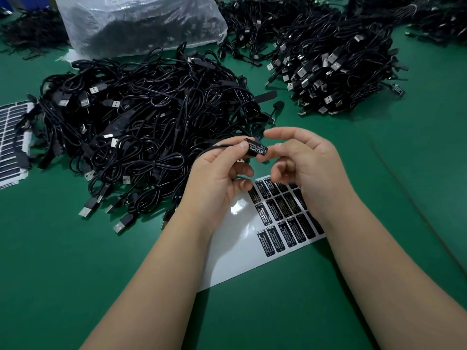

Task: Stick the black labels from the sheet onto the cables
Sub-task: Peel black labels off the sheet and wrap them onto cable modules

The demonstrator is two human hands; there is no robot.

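A small black controller block (pixel 255 147) on the end of a thin black cable (pixel 214 148) is held up above the green table (pixel 75 274), between the two hands and slightly nearer the left one. It is pinched by the left hand (pixel 217 180) between thumb and forefinger, the remaining fingers being curled beneath it. A black label with pale lettering is seen on the upper face of the block, tilted down towards the right. The right hand (pixel 303 162) is raised just beside the block, its fingers loosely bent; its forefinger is arched over the block's right end and a lower fingertip appears to touch that end, though whether anything is gripped by it cannot be told.

Directly below the hands, the white label sheet (pixel 235 253) is laid flat on the table, partly covered by the left wrist and the right hand. Rows of black labels (pixel 278 221) are kept on its right half, while its left half is bare and glossy.

A loose heap of black USB cables (pixel 141 117) is spread to the left of the hands, well within reach of the left one. A tighter bundle of cables (pixel 336 69) is piled further off to the right. A clear plastic bag (pixel 136 24) of cables is stood behind the heap, and another label sheet (pixel 12 137) is seen at the far left edge.
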